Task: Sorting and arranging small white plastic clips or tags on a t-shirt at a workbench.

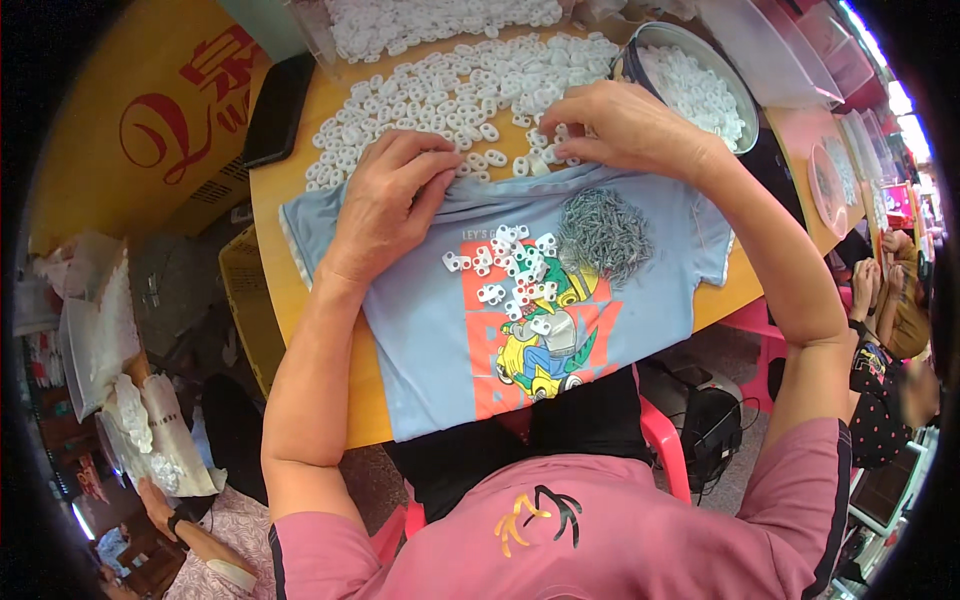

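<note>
A light blue T-shirt (420, 330) with a printed cartoon lies spread over the near part of the table. Past its far edge is a broad layer of small white oval two-hole plastic pieces (430, 100). My left hand (395, 195) rests at that edge, fingers curled and fingertips together beside the pieces; what they hold is hidden. To its right, my right hand (625, 125) reaches into the layer, its thumb and forefinger closed around a white oval piece. On the shirt lie a heap of grey screws (605, 235) and a cluster of white two-hole parts (515, 265).
A round tub (745, 140) of white pieces stands at the back right, near a clear plastic bin (770, 50). A dark phone (278, 110) lies at the table's far left corner, by a yellow carton (130, 110). Other people sit to the left and right.
</note>
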### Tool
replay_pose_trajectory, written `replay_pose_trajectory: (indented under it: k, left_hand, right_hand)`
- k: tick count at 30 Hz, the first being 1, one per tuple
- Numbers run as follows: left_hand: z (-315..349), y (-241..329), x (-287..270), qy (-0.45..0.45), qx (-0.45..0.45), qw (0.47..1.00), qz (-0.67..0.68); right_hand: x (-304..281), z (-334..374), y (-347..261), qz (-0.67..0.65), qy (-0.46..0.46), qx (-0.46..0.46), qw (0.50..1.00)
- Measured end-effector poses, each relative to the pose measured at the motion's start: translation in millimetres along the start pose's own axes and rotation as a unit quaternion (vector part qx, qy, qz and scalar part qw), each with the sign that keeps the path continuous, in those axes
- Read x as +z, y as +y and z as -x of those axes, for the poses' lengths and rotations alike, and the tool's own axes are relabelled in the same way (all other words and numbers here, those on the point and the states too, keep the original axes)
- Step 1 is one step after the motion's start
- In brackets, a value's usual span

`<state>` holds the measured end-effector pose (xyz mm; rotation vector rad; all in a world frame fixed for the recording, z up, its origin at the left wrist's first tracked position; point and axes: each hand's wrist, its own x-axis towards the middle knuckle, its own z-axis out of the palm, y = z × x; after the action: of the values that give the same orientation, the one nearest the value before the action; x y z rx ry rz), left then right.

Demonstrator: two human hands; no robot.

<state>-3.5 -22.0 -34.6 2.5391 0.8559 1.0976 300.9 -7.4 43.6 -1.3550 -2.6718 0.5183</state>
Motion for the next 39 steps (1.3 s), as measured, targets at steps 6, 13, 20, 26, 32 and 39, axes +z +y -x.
replay_pose_trajectory:
  k: [6,13,20,26,32,39]
  left_hand:
    - [-2,2,1,0.002,-0.003,1.000,0.008]
    - [-2,2,-1,0.001,-0.006,1.000,0.008]
    - [-1,1,0,0.004,-0.004,1.000,0.010]
    - [0,-1,1,0.004,-0.002,1.000,0.007]
    - [-2,1,0,0.006,-0.002,1.000,0.009]
    - [2,0,1,0.008,-0.009,1.000,0.011]
  right_hand:
    - [7,5,-1,0.075,0.007,-0.019,0.997]
    - [17,-3,-10,0.063,0.051,-0.025,0.996]
    - [11,-32,-24,-0.028,0.135,-0.036,0.990]
    - [11,-25,-13,0.045,-0.002,-0.059,0.997]
    - [19,-32,-13,0.007,0.024,-0.028,0.999]
    - [20,-43,-5,-0.087,0.054,-0.054,0.993]
